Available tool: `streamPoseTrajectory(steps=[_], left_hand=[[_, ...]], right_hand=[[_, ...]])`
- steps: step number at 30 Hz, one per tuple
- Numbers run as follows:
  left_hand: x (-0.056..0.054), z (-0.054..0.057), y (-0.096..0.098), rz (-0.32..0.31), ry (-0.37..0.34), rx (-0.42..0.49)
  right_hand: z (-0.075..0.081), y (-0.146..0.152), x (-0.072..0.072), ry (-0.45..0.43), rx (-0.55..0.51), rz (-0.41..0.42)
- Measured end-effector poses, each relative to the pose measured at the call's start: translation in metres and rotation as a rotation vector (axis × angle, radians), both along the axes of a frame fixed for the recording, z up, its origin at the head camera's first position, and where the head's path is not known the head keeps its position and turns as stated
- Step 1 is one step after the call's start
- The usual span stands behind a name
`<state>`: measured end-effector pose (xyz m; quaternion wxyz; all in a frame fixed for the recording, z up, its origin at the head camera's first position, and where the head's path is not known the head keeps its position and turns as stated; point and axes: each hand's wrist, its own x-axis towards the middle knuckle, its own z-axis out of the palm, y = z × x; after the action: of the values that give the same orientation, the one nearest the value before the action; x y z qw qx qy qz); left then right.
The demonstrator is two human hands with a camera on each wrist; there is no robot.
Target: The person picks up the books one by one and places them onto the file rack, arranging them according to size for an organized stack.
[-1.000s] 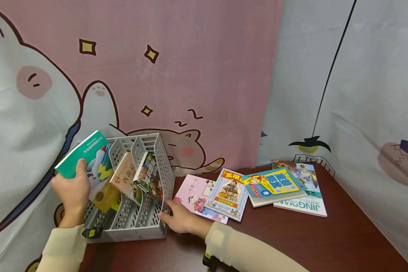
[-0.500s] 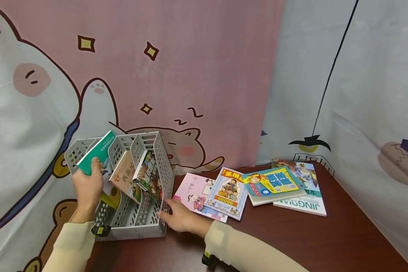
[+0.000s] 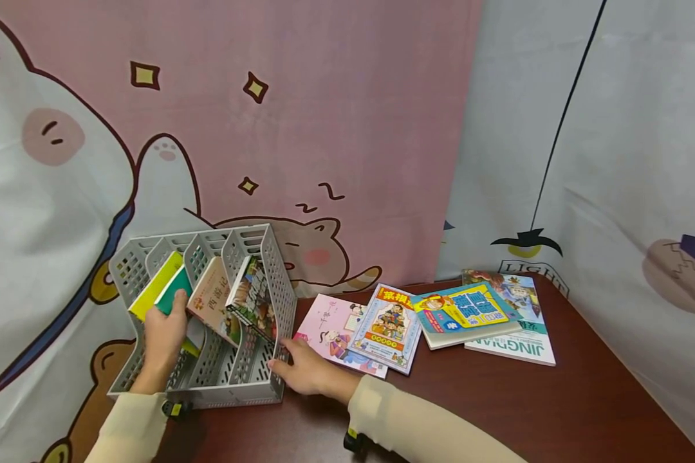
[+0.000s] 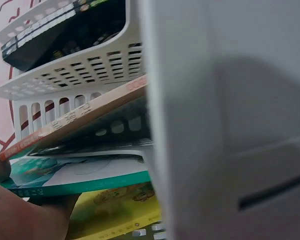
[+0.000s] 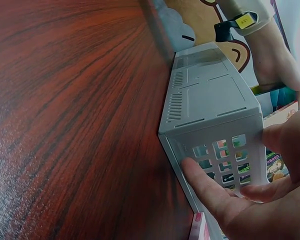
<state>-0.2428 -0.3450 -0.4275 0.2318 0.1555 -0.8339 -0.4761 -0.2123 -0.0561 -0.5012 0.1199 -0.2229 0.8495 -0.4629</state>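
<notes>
Remote watch: the left hand (image 3: 163,334) has a teal-covered paperback book (image 3: 172,292) clamped between thumb and fingers, low in the front of a pale grey perforated plastic rack (image 3: 231,395) standing on the dark reddish-brown wooden bench (image 3: 486,411). I read the step as seating that book upright. A slim bright-yellow book (image 3: 156,287) leans just beside it, on its left; the two seem to share one compartment, and from the left wrist I see fingers wedged between them. A divider parts the teal one from a tan paperback book (image 3: 211,297); past the next divider tilts a dark, busily illustrated book (image 3: 259,297). The right hand (image 3: 308,370) braces the rack's right wall, its front edge apparently pinched between thumb and fingers. My notes on doing it well: hold the book parallel to the divider, feed it straight back and down until its lower edge meets the floor, then slip the fingers out flat so the yellow neighbour isn't dragged along. Steady the light frame throughout; it could slide. I can't see the teal book's lower edge, so I'd judge seating by feel before letting go.
</notes>
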Motion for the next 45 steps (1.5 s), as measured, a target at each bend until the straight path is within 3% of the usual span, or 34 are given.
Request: streamPoseTrajectory(steps=[4, 8, 12, 17, 19, 21, 23, 25, 28, 32, 34, 37, 41, 45], left_hand=[[0.000, 0.000, 0.004, -0.038, -0.031, -0.007], [0.000, 0.005, 0.006, -0.021, -0.074, -0.046], [0.000, 0.010, 0.011, 0.017, -0.018, -0.102], [0.002, 0.016, 0.027, 0.050, 0.150, -0.179], [0.003, 0.019, 0.035, 0.072, 0.251, -0.228], [0.004, 0.023, 0.043, 0.078, 0.374, -0.308], [0.005, 0.025, 0.052, 0.075, 0.497, -0.447], [0.007, 0.026, 0.064, 0.047, 0.622, -0.567], [0.014, 0.024, 0.087, -0.023, 0.753, -0.692], [0.024, 0.021, 0.121, -0.175, 0.845, -0.663], [0.028, 0.018, 0.136, -0.248, 0.846, -0.627], [0.030, 0.013, 0.156, -0.341, 0.790, -0.569], [0.031, 0.006, 0.179, -0.432, 0.636, -0.499], [0.028, 0.000, 0.200, -0.504, 0.435, -0.399]], right_hand=[[-0.001, 0.000, -0.002, 0.005, 0.002, -0.005], [-0.002, 0.000, -0.003, 0.005, -0.003, -0.006], [-0.004, 0.001, -0.003, -0.006, -0.006, -0.008], [-0.003, 0.007, -0.002, -0.115, -0.140, -0.010], [0.000, 0.012, -0.003, -0.163, -0.227, -0.008], [0.004, 0.018, -0.005, -0.184, -0.281, -0.014], [0.008, 0.025, -0.007, -0.198, -0.305, -0.028], [0.012, 0.034, -0.008, -0.212, -0.324, -0.033], [0.016, 0.048, -0.012, -0.214, -0.323, -0.042], [0.020, 0.067, -0.018, -0.212, -0.312, -0.046], [0.021, 0.075, -0.020, -0.210, -0.326, -0.046], [0.026, 0.089, -0.023, -0.193, -0.352, -0.049], [0.033, 0.112, -0.024, -0.150, -0.360, -0.066], [0.038, 0.143, -0.023, -0.121, -0.309, -0.123]])
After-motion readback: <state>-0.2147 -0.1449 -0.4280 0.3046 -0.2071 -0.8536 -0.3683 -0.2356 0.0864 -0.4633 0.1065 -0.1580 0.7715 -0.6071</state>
